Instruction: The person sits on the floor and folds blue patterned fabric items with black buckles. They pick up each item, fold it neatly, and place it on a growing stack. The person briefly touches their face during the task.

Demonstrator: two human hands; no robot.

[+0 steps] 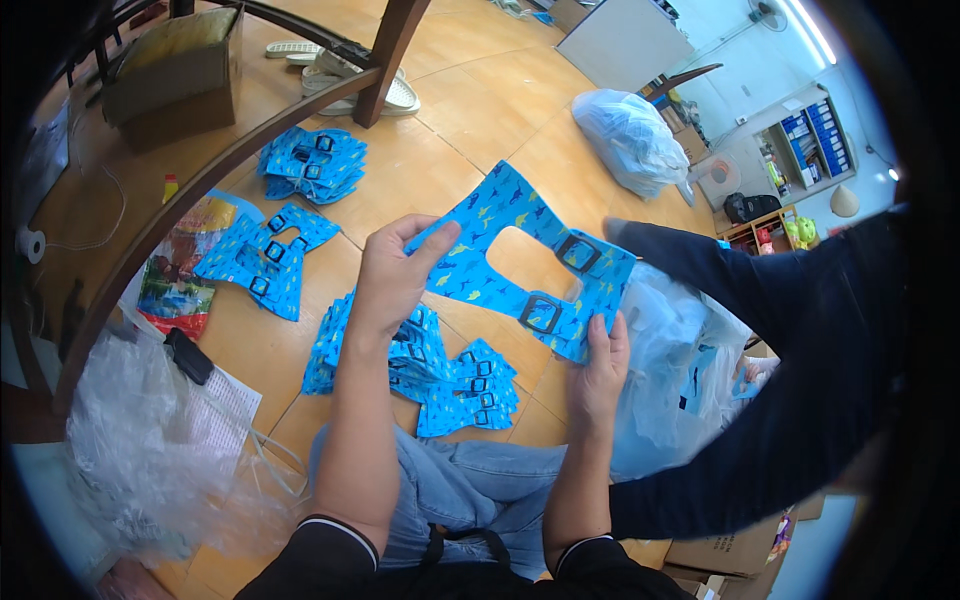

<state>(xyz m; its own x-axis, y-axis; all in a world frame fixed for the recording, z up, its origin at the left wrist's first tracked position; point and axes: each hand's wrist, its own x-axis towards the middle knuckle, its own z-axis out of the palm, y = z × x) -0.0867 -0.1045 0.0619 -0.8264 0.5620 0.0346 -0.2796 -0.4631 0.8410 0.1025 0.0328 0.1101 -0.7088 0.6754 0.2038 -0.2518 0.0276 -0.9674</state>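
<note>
Left hand (393, 272) and right hand (598, 362) holding blue patterned fabric piece (520, 255), stack of same pieces (440, 370) below

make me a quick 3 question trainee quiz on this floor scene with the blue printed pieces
1. True or false: both hands hold one blue printed piece off the floor.
2. How many dark buckles show on that held piece? A) one B) two C) four
3. Fill in: the stack of blue pieces nearest the knees lies on the ____ floor.

Key
1. True: left hand grips its upper end, right hand its lower end.
2. B
3. Wooden
</note>
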